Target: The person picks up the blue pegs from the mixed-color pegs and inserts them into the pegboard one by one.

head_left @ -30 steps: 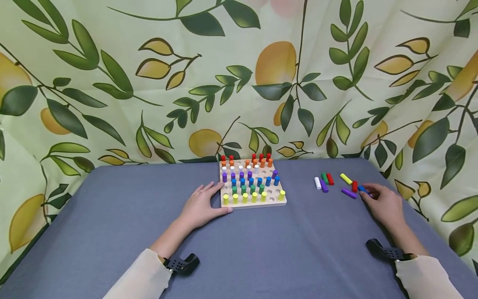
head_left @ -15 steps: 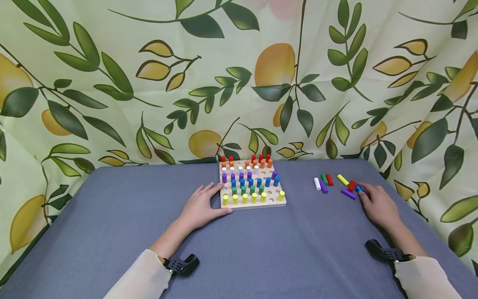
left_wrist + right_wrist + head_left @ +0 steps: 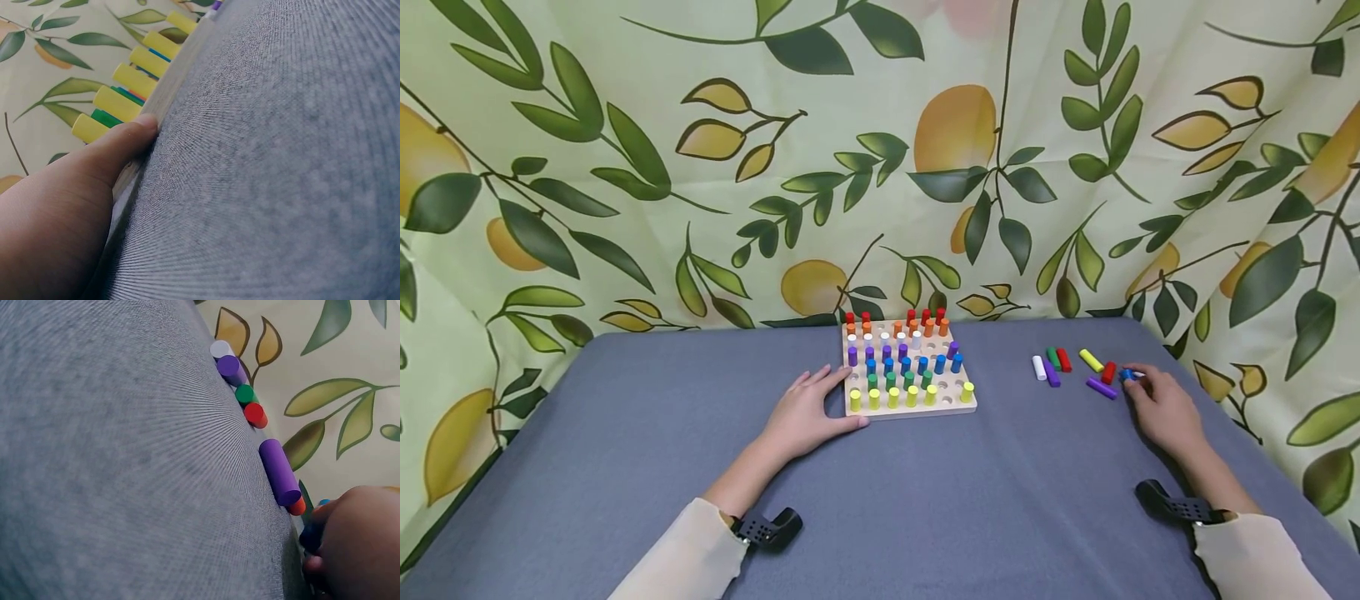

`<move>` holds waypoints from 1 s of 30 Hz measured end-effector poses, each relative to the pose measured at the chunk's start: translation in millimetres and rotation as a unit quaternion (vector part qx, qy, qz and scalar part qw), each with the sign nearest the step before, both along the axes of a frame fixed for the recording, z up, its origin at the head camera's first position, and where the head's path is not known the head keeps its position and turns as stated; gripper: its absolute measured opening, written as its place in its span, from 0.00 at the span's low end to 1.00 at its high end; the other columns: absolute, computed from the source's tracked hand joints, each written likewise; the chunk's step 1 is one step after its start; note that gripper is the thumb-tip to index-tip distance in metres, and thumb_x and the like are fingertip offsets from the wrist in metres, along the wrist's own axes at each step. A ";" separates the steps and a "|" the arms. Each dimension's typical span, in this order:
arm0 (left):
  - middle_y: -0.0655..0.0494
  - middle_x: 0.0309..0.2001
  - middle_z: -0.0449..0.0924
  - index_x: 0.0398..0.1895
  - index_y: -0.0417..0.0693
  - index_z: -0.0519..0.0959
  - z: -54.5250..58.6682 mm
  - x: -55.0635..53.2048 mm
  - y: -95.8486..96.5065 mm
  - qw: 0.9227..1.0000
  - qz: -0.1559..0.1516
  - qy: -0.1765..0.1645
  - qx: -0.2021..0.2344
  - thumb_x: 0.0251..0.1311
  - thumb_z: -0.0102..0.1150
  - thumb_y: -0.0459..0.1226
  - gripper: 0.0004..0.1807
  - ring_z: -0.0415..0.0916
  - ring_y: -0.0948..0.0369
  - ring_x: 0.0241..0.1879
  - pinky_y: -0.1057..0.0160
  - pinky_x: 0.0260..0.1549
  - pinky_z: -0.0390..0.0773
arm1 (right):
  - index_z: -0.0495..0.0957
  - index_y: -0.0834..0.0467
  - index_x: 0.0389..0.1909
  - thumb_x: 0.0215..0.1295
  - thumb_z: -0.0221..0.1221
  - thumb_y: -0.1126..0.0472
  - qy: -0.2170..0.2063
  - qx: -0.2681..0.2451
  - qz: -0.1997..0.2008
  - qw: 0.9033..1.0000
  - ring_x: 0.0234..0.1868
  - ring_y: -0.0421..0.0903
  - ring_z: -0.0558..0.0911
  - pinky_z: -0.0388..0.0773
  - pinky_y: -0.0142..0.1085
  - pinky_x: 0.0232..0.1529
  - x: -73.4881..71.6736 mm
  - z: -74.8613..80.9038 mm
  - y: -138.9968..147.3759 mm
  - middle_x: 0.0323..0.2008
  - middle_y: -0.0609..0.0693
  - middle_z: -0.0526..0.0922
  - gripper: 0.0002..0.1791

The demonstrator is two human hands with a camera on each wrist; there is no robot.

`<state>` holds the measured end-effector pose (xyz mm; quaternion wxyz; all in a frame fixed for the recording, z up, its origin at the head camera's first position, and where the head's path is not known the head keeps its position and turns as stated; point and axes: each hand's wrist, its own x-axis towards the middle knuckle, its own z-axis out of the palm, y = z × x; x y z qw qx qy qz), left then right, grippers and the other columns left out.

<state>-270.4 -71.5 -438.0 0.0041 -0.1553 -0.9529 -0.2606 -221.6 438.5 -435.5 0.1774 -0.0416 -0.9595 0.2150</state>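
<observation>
A wooden pegboard [image 3: 955, 407] stands mid-table, bearing rows of coloured pegs. My left hand [image 3: 801, 417] rests at its near-left corner, thumb along the front edge and fingers by the left side. In the left wrist view, the straight thumb [image 3: 134, 134] touches the board's edge below the yellow pegs [image 3: 119, 103]. Far to the right, my right hand [image 3: 1168, 412] pinches a blue peg [image 3: 1126, 375] close to the tabletop; its fingers partly hide it. In the right wrist view, blue peg [image 3: 310, 537] shows between fingertips and another bit of blue appears above.
Loose pegs lie left of my right hand: a red peg [image 3: 1108, 372], a yellow peg [image 3: 1091, 360] and a purple peg [image 3: 1101, 387]. Further left, a white peg [image 3: 1038, 367] lies beside another purple, a green and a red one. A patterned curtain [image 3: 850, 208] hangs behind the table.
My right hand has moved slightly left, then a little back right with the blue peg. The nearby red and yellow pegs have shifted slightly left. The left hand stays put.
</observation>
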 end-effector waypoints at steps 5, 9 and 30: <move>0.40 0.74 0.66 0.74 0.59 0.69 -0.4 -0.8 0.9 1.000 -0.003 0.000 -0.001 0.50 0.69 0.66 0.48 0.59 0.34 0.75 0.33 0.70 0.63 | 0.72 0.68 0.60 0.78 0.49 0.58 -0.007 -0.041 -0.007 0.999 0.35 0.40 0.75 0.67 0.32 0.30 -0.6 11.9 -5.8 0.46 0.71 0.79 0.20; 0.39 0.74 0.66 0.74 0.59 0.69 -0.3 -0.9 1.1 1.000 -0.002 -0.001 0.000 0.50 0.69 0.65 0.48 0.59 0.34 0.75 0.33 0.71 0.62 | 0.73 0.64 0.61 0.77 0.52 0.53 -0.012 -0.049 0.017 0.999 0.32 0.21 0.68 0.68 0.27 0.28 -2.2 27.4 -17.3 0.47 0.67 0.81 0.22; 0.40 0.75 0.65 0.76 0.58 0.66 1.2 -1.0 -4.4 1.000 -0.015 0.000 -0.005 0.54 0.68 0.64 0.48 0.58 0.35 0.75 0.34 0.72 0.61 | 0.80 0.56 0.53 0.71 0.61 0.58 0.038 -0.064 0.223 0.972 0.31 0.43 0.80 0.76 0.32 0.30 -34.3 107.1 -170.8 0.34 0.51 0.86 0.12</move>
